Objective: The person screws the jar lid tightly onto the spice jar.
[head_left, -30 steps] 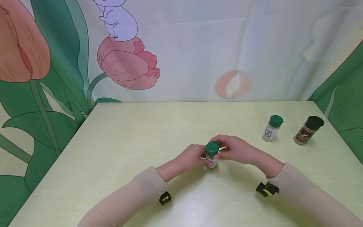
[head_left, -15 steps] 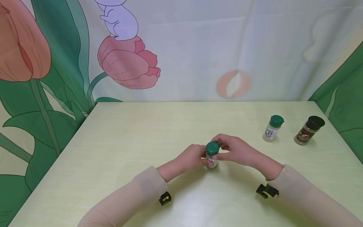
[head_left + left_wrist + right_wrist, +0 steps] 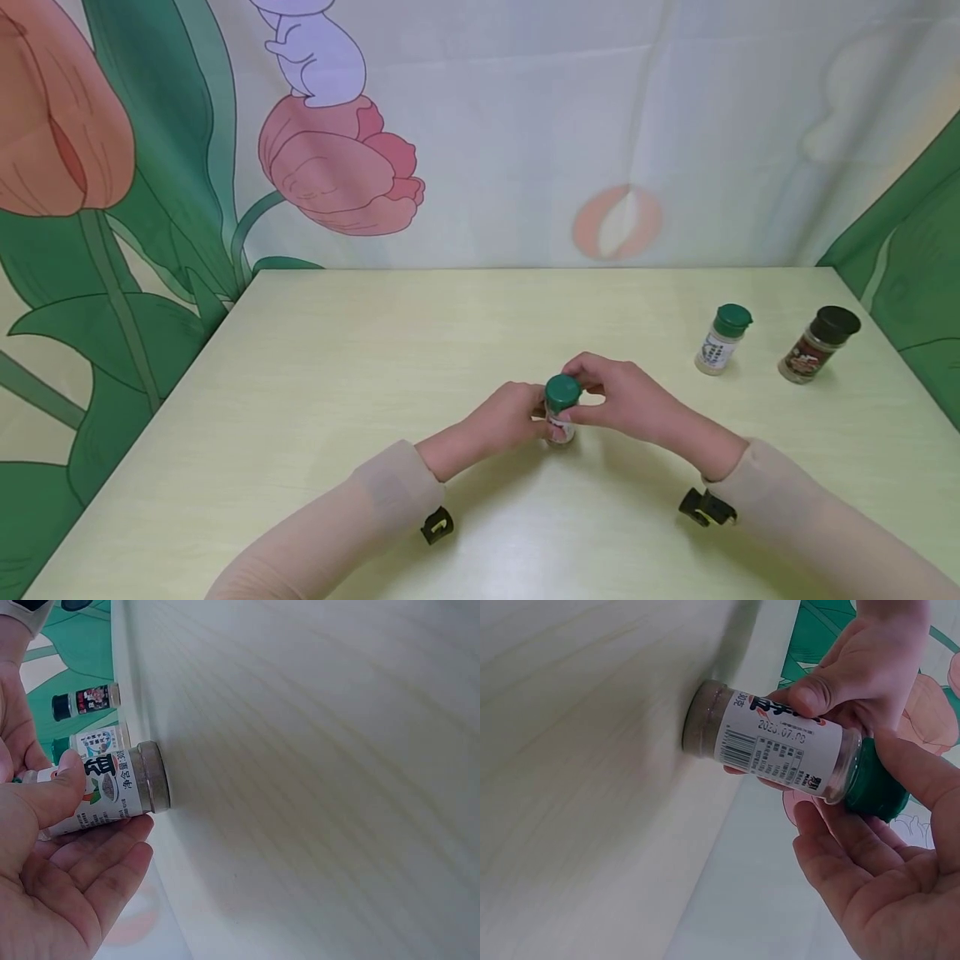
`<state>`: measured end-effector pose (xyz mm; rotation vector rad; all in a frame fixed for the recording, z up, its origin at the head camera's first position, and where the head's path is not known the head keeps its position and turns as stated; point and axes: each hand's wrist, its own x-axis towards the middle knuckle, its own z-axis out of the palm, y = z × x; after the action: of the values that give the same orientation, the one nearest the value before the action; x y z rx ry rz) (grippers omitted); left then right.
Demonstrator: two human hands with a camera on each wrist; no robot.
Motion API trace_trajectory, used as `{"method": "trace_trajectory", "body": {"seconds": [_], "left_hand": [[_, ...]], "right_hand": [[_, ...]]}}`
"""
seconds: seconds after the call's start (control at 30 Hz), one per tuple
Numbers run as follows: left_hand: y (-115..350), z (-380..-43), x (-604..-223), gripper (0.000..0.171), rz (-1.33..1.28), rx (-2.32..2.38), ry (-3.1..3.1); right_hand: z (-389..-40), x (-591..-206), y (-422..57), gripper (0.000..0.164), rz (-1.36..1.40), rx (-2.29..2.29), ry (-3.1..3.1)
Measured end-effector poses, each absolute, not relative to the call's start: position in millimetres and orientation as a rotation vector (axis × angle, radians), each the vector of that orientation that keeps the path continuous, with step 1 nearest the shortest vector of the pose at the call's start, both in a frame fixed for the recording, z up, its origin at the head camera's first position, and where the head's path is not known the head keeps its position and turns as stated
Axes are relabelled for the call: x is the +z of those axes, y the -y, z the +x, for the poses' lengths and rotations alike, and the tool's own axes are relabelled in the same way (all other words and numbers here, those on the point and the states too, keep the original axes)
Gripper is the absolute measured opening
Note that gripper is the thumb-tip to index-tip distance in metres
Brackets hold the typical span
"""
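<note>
A spice bottle (image 3: pixel 560 429) with a green cap and a white printed label stands upright on the table between both hands. My left hand (image 3: pixel 506 418) grips its body from the left, thumb across the label in the left wrist view. From the right, my right hand (image 3: pixel 626 400) holds the green cap (image 3: pixel 876 780) between thumb and fingers. Brownish-grey powder shows at the base of the bottle (image 3: pixel 150 778). The cap sits on the bottle's neck.
Toward the back right of the pale table (image 3: pixel 360 350) stand a second green-capped spice bottle (image 3: pixel 718 346) and a black-capped spice bottle (image 3: pixel 813 350) with a dark label. A printed curtain (image 3: pixel 510 150) hangs behind the table's far edge.
The right hand has shifted very slightly around the cap, its fingers a little farther right than a second ago. The left hand and the bottle stay in place.
</note>
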<state>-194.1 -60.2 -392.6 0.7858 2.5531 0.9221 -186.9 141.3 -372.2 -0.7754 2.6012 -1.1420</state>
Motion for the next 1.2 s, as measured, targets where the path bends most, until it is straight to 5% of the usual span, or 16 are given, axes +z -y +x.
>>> {"method": "trace_trajectory", "body": {"seconds": [0.5, 1.2], "left_hand": [[57, -195, -392, 0.025, 0.774, 0.911, -2.534], [58, -193, -390, 0.025, 0.777, 0.904, -2.551]], "right_hand": [[-193, -366, -152, 0.055, -0.884, -1.18, -2.359], [-199, -363, -154, 0.037, -0.898, -1.186, -2.304]]}}
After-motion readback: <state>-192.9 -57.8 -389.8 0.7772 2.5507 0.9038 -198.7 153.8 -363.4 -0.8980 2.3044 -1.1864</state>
